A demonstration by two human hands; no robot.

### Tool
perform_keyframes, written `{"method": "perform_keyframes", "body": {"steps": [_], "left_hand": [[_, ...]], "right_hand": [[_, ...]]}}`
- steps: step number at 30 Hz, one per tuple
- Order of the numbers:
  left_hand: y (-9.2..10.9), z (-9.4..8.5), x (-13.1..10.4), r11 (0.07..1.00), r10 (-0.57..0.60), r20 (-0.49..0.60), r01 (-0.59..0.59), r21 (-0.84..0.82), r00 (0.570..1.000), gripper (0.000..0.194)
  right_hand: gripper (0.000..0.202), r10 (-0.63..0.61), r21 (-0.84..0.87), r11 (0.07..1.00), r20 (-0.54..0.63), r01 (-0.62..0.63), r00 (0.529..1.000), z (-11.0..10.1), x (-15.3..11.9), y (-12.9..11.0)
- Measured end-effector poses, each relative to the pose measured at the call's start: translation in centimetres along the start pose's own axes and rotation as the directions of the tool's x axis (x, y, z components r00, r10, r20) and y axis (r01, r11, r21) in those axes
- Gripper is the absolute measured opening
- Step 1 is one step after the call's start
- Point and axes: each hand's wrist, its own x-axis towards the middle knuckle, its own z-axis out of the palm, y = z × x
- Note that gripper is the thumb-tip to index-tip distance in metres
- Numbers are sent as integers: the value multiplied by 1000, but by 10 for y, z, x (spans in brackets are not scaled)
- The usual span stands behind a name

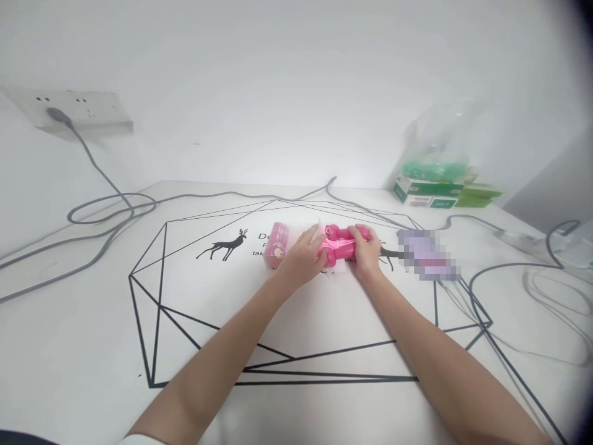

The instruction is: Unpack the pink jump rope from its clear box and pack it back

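A pink skipping rope (pixel 341 242) lies in front of me, its two rounded handles side by side and pink strands between them. My right hand (pixel 365 248) is closed round the right ends of the handles. To the left is a clear plastic box (pixel 278 246) with a pink printed end. My left hand (pixel 303 256) is closed over the middle of the box, its fingertips reaching the left end of the skipping rope. Behind that hand, part of the box is hidden, and how far the rope sits inside it is hard to tell.
A blurred-out purple device (pixel 428 254) lies right of my hands. Grey cables (pixel 111 204) run along the left and back of the white table (pixel 324 408). Green-and-white boxes (pixel 428 190) carry a clear bag (pixel 435 148) at the back right. A wall socket (pixel 88 108) holds a plug.
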Motion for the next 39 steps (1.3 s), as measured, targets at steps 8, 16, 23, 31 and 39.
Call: {"method": "perform_keyframes", "body": {"steps": [8,16,23,31,39], "left_hand": [[0,2,-1,1000,29,-1,-29,8,1000,34],[5,-6,0,993,112,93,-114,16,989,36],[1,-12,-1,995,90,138,-83,-53,986,40],[-5,-24,-3,994,77,234,-58,-88,969,50],[-12,-26,-8,989,107,228,-81,-120,968,49]], "right_hand": [[29,75,-16,997,145,-74,987,0,-3,-2],[36,138,94,983,200,-159,970,6,-4,3],[33,143,15,988,244,-152,959,8,-4,7],[32,133,-36,991,260,-128,956,5,-3,10],[34,135,-116,988,312,-103,940,10,-10,10]]}}
